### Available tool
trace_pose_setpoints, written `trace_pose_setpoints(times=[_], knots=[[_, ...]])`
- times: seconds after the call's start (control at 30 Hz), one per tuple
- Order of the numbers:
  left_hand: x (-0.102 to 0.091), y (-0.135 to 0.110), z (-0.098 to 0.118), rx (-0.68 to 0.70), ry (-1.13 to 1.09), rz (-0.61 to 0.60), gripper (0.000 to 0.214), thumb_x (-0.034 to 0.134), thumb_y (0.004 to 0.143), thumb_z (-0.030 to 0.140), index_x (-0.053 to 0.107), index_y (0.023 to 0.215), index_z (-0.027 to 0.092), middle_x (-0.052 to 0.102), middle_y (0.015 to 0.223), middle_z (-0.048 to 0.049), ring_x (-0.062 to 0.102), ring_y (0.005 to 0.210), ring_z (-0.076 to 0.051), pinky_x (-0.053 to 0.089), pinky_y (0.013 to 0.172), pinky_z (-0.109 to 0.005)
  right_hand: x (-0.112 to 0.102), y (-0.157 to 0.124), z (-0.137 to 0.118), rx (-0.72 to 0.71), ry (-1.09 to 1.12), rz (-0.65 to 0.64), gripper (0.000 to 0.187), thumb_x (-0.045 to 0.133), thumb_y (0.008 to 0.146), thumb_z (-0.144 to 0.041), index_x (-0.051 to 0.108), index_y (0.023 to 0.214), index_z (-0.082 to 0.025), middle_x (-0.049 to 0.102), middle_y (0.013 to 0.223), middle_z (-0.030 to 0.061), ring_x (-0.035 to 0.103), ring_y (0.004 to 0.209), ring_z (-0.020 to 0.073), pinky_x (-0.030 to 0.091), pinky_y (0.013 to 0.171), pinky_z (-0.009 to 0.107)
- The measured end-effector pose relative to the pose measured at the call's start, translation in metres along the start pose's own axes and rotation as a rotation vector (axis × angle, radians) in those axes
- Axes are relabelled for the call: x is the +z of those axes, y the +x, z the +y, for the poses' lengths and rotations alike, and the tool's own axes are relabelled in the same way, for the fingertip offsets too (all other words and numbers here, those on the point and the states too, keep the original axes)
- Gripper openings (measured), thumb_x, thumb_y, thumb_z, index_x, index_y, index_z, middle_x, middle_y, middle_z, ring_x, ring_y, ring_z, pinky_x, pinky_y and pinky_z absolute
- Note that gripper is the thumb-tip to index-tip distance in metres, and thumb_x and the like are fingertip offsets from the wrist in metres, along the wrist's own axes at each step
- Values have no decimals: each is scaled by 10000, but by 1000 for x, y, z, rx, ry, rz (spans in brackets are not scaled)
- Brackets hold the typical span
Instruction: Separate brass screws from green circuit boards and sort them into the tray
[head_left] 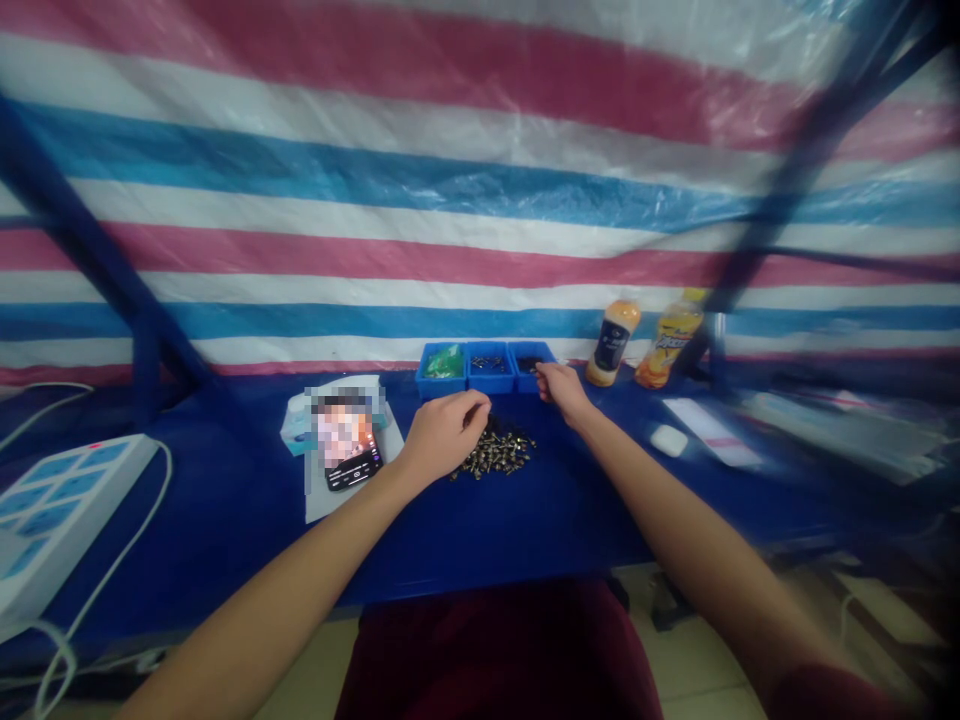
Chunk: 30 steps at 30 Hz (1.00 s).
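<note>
My left hand (444,432) is over the left side of a pile of small brass-and-dark metal parts (501,452), its fingers curled together; anything in them is hidden. At the front of the right-hand blue bin (551,352), my right hand (564,392) has its thumb and fingertips pinched, on what I cannot make out. Dark small pieces (529,364) lie in that bin. The middle blue bin (491,384) holds small metallic pieces, and the left one (441,386) a green bag (447,362).
A lit phone (351,470) leans by a tissue pack (298,425) at left. Farther left lies a white power strip (82,500) with its cable. Two drink bottles (613,340) (670,340) stand right of the bins, with a white earbud case (668,440) in front.
</note>
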<state>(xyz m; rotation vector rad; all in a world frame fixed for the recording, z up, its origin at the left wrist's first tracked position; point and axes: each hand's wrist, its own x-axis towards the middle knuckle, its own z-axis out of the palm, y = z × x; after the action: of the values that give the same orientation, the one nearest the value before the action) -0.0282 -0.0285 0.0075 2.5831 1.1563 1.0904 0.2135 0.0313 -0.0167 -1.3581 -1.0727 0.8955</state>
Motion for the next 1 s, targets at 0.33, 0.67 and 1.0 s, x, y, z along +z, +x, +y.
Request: trace_pose_setpoints(times=[0.33,0.67,1.0], knots=[[3,0,-4,-27,74,-44,199,464,972,320,654,997,267,706,884,15,652,791,-172,462,730,-301,-1,-1,2,-136,-242,92,271,640,784,-438,495,744,-213,444,503,-69,433,467,111,340,475,237],[9,-10,-23,-70,294,-363,378,435,953,483,616,1194,255,603,1124,-102,592,993,-300,492,763,-396,17,-35,-6,-426,-599,-444,235,746,725,-419,728,806,-199,565,556,-40,475,547,118,287,564,259],[10,-8,-21,-57,251,-393,331,373,987,445,616,1151,290,593,1137,-60,620,968,-258,491,744,-366,26,-40,3,-540,-753,-548,140,669,822,-307,745,904,-223,652,691,-1,551,649,145,325,622,257]])
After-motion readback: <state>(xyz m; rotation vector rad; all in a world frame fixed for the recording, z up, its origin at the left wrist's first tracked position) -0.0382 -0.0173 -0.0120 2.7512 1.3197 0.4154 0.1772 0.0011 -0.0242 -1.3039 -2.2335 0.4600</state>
